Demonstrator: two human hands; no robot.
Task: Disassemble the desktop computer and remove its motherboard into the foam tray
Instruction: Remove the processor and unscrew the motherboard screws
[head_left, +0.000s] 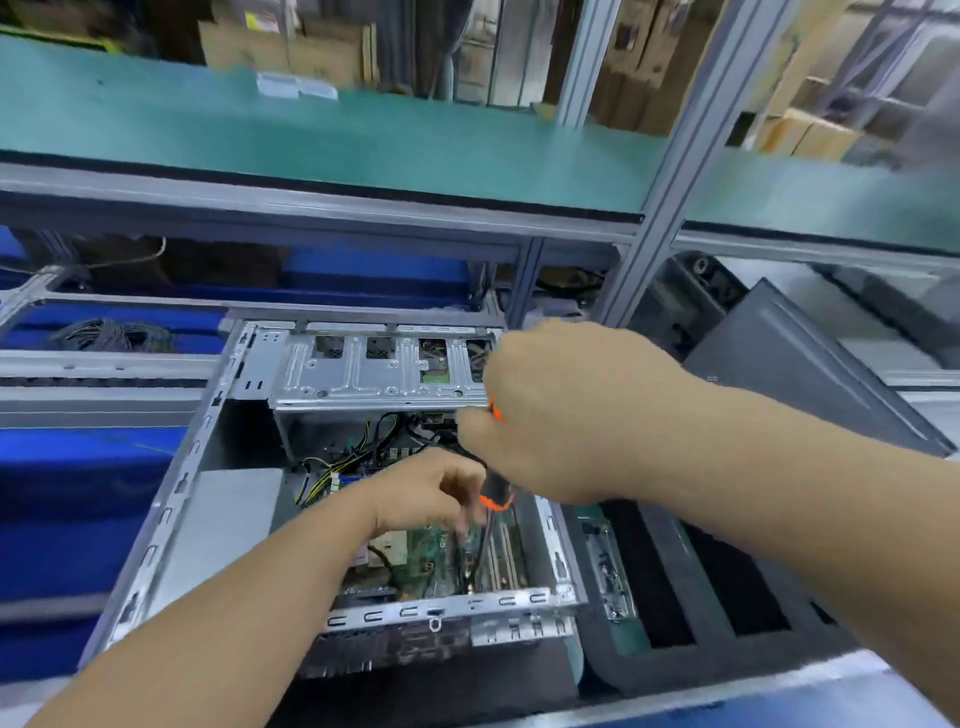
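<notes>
An open desktop case (171, 499) lies on its side in front of me, with the green motherboard (441, 561) at its bottom. My right hand (561, 415) grips a black and orange screwdriver (493, 491) whose shaft points down at the board near the case's near edge. My left hand (431, 488) reaches into the case beside the shaft, its fingers curled around it; they are blurred. A dark foam tray (660, 566) with long slots sits just right of the case, and one slot holds a green board (605, 566).
A silver drive cage (384, 369) spans the far end of the case, with yellow and black cables (332, 467) below it. A grey side panel (795, 374) leans at the right. A green shelf (332, 130) hangs overhead. Blue surfaces lie at the left.
</notes>
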